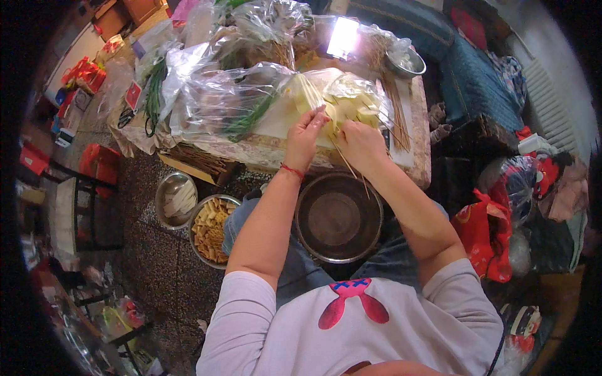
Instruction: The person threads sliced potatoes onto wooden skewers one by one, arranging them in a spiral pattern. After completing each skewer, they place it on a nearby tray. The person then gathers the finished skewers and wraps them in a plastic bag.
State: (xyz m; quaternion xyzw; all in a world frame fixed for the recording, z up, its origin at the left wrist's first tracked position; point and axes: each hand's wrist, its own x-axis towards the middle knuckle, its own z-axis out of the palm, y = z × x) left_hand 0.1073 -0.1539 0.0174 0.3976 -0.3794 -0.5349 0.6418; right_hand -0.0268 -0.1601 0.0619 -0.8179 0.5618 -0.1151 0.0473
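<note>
Over the table's near edge, my left hand (303, 138) pinches the edge of a thin pale-yellow food slice (331, 113). Beside it on the right, my right hand (363, 144) is closed around thin wooden skewers (347, 162), whose ends stick out below toward my lap. Just beyond both hands lies a pile of pale slices (364, 104), some threaded on skewers. A fan of pale strips (306, 91) rests left of the pile, partly under clear plastic. My fingers hide where skewer and slice meet.
Below my hands a dark metal basin (337, 218) sits between my knees. On the floor at left are a steel bowl of white strips (176, 199) and a bowl of cut yellow pieces (214, 230). Plastic-wrapped greens (249, 117), loose skewers (397, 113) and a bright screen (343, 37) occupy the table.
</note>
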